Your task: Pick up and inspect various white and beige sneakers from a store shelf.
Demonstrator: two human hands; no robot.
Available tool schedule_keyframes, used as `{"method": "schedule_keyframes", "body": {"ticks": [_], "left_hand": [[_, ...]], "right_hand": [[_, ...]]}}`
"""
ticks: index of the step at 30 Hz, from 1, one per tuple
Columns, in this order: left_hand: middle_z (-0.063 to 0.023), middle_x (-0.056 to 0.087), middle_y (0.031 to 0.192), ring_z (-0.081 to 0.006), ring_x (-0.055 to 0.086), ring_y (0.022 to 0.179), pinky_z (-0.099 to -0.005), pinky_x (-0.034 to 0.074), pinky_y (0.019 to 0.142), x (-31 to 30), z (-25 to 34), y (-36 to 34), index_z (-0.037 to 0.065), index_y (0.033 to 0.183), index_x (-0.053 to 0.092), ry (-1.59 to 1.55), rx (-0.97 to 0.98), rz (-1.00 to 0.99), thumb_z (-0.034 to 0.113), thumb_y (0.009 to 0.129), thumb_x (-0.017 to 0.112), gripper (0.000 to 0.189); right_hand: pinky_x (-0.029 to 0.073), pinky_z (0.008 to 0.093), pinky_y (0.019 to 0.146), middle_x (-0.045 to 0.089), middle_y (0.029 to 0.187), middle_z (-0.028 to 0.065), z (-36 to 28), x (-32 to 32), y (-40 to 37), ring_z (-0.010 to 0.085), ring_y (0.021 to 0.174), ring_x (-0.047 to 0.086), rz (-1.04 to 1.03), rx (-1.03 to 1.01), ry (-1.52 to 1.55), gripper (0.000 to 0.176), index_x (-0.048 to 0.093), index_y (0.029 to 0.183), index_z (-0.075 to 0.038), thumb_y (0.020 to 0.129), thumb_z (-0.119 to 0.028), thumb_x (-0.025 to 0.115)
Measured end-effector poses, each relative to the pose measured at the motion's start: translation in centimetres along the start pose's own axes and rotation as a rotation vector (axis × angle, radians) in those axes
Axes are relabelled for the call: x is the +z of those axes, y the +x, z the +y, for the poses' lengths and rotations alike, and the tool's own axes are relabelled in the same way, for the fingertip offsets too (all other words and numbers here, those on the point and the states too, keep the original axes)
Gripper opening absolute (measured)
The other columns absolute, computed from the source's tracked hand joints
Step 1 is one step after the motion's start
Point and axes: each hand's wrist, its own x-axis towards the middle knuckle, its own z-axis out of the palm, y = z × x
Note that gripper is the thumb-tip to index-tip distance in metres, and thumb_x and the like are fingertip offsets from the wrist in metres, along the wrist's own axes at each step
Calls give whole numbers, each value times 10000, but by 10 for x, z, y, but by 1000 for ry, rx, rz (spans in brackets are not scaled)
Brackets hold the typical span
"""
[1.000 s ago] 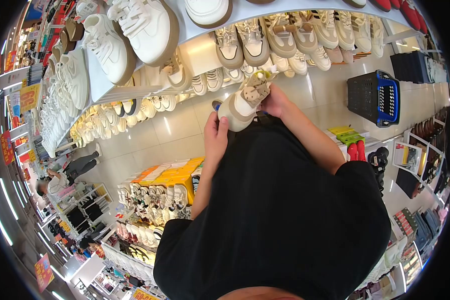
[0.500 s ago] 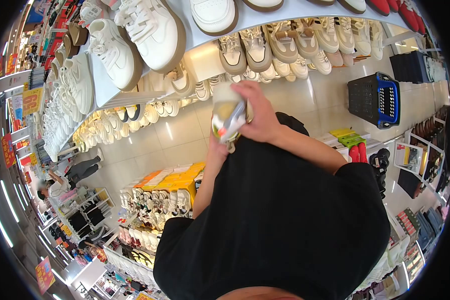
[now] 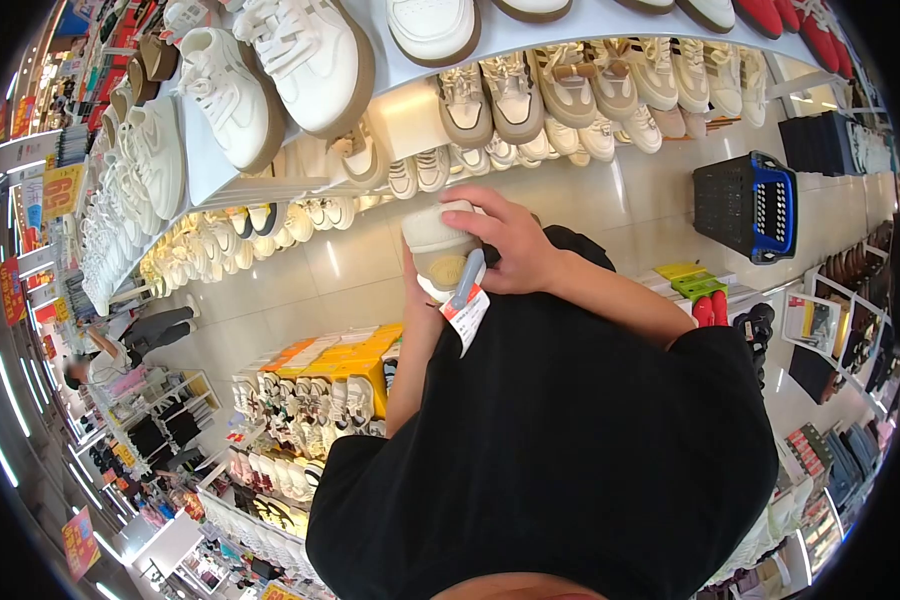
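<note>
Between both hands, in front of my chest, is a beige-white sneaker (image 3: 432, 232) with a yellowish patch on it. From the shoe hangs a white and orange price tag (image 3: 467, 318), with a grey strip (image 3: 467, 280) beside it. My right hand (image 3: 510, 238) is closed on the shoe's right side, its fingers lying over the top. My left hand (image 3: 422, 308) holds the shoe from the left and below; most of its fingers are hidden behind the shoe.
White sneakers (image 3: 305, 65) line the display shelf (image 3: 400, 65) ahead, with more pairs (image 3: 510, 95) on the tier below. A black and blue shopping basket (image 3: 745, 205) stands on the floor at right. Yellow shoe boxes (image 3: 355, 358) are at lower left, and a person (image 3: 120, 355) is farther left.
The sneaker, blurred before, has turned in my hands and is sharper now. Its tag hangs lower and faces the camera. My right hand has shifted slightly downward and its fingers reach over the shoe.
</note>
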Motion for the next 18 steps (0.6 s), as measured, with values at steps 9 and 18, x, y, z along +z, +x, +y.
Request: {"method": "schedule_keyframes", "body": {"ticks": [9,18], "left_hand": [[-123,525,1447,-288,520,1314,-449,423,1106,-64,23,51,52,1469,430,-447,339,460,586,986,543,730],[-167,507,1418,-291,537,1274,-435,500,1020,-50,42,26,33,1420,422,-151,726,530,469,985,613,645]], "right_hand": [[442,428,1084,442,1476,228,23,-7,-39,326,1275,538,-14,684,277,891,250,1558,-71,858,-170,793],[520,340,934,612,1222,119,46,-4,-76,190,1049,624,-103,1138,635,611,379,1471,-15,965,-201,667]]}}
